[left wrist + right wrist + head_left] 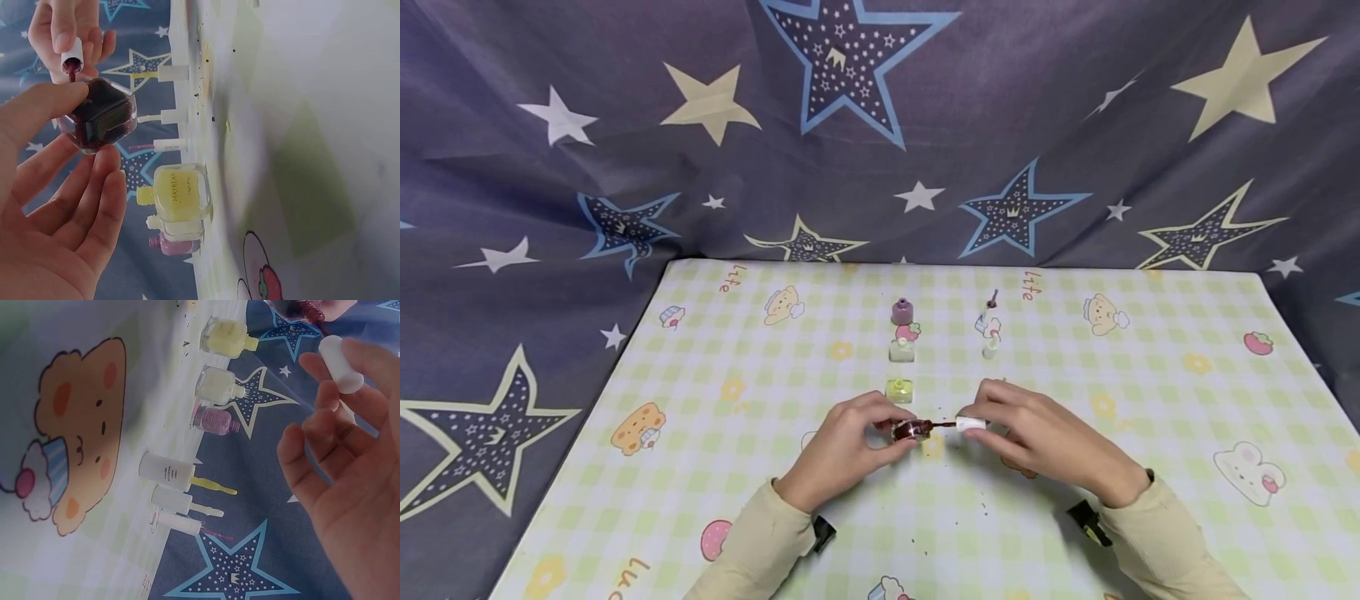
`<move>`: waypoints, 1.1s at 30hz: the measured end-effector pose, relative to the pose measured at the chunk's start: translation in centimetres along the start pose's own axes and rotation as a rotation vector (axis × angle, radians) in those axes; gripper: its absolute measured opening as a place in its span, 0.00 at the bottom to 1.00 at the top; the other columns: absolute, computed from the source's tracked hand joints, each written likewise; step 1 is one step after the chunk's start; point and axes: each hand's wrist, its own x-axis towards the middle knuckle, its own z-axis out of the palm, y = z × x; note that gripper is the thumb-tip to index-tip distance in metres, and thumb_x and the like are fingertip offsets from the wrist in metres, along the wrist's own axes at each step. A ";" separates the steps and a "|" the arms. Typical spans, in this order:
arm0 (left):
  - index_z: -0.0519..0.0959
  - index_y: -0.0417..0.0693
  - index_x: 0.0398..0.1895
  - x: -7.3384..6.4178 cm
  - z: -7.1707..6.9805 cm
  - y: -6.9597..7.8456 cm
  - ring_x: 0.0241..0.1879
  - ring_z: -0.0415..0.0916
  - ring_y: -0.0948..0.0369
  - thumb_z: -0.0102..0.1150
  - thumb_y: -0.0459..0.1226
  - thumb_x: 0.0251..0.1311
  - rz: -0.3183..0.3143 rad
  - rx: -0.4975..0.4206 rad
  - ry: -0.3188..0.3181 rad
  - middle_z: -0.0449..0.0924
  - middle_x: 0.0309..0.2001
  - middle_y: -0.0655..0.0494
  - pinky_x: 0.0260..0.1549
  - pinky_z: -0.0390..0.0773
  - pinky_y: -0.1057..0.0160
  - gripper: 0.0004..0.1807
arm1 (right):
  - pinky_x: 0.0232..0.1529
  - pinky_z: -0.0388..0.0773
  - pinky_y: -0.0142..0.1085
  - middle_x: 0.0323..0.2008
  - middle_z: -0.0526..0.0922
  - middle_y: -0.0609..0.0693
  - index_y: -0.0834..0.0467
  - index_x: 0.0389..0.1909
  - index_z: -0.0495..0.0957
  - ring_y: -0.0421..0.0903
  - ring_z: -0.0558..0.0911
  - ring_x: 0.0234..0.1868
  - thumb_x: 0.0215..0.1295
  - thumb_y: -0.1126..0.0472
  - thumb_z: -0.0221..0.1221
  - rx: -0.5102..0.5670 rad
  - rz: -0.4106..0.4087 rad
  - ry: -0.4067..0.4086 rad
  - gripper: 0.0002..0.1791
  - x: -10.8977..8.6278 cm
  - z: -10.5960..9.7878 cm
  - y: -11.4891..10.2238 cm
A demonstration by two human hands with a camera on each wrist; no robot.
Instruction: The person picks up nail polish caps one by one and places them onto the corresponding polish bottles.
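Between its thumb and fingers, my left hand [853, 437] holds a dark red nail polish bottle [912, 430], tilted sideways with its neck toward the right. My right hand [1037, 429] pinches the white brush cap [971, 423] of that polish. Its dark red brush [943, 425] reaches to the bottle's mouth; how far the tip sits inside cannot be told. Just beyond the left hand stands a yellow nail polish bottle [899, 391]. In the left wrist view, the thumb lies across the dark red bottle [103, 119] and partly hides its neck.
Behind the yellow bottle stand a whitish bottle [902, 351] and a purple bottle [902, 312], uncapped. White caps stand brush-up to the right: purple-brushed [988, 315], pale-brushed [991, 346] and yellow-brushed [165, 470]. Dark specks dot the checked tablecloth [925, 517]. A star-patterned curtain [925, 225] hangs behind.
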 end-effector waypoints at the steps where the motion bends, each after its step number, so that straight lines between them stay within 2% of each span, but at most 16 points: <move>1: 0.86 0.57 0.43 0.0 0.0 0.0 0.36 0.78 0.64 0.74 0.40 0.55 0.001 0.001 0.000 0.80 0.37 0.69 0.38 0.81 0.61 0.12 | 0.34 0.71 0.23 0.36 0.69 0.30 0.39 0.48 0.81 0.26 0.66 0.26 0.74 0.51 0.56 -0.006 -0.001 -0.001 0.08 0.0 0.0 0.0; 7: 0.86 0.57 0.43 0.0 0.2 0.0 0.36 0.78 0.63 0.74 0.39 0.55 0.007 -0.001 -0.002 0.80 0.37 0.69 0.38 0.81 0.61 0.12 | 0.35 0.71 0.24 0.36 0.69 0.30 0.41 0.48 0.82 0.26 0.66 0.28 0.74 0.50 0.56 -0.036 -0.008 -0.005 0.09 0.2 0.2 -0.1; 18: 0.86 0.57 0.43 0.1 0.4 -0.1 0.36 0.77 0.64 0.74 0.39 0.55 0.016 0.001 -0.005 0.80 0.37 0.69 0.39 0.81 0.61 0.12 | 0.39 0.75 0.28 0.38 0.72 0.32 0.47 0.47 0.84 0.29 0.72 0.34 0.74 0.50 0.55 -0.054 -0.032 -0.025 0.11 1.0 0.5 -0.3; 25: 0.86 0.57 0.42 0.2 0.3 0.3 0.36 0.78 0.64 0.73 0.40 0.56 0.000 -0.010 -0.027 0.80 0.37 0.68 0.38 0.81 0.59 0.11 | 0.38 0.74 0.28 0.38 0.72 0.33 0.45 0.47 0.84 0.30 0.72 0.32 0.75 0.49 0.54 -0.034 -0.025 -0.051 0.11 1.4 0.9 -0.4; 33: 0.86 0.58 0.44 0.4 0.5 0.4 0.37 0.78 0.67 0.71 0.41 0.58 0.026 -0.007 -0.040 0.80 0.38 0.69 0.39 0.81 0.60 0.11 | 0.39 0.74 0.28 0.37 0.72 0.32 0.44 0.47 0.83 0.28 0.70 0.34 0.75 0.50 0.54 -0.031 -0.026 -0.052 0.10 1.6 1.2 -0.5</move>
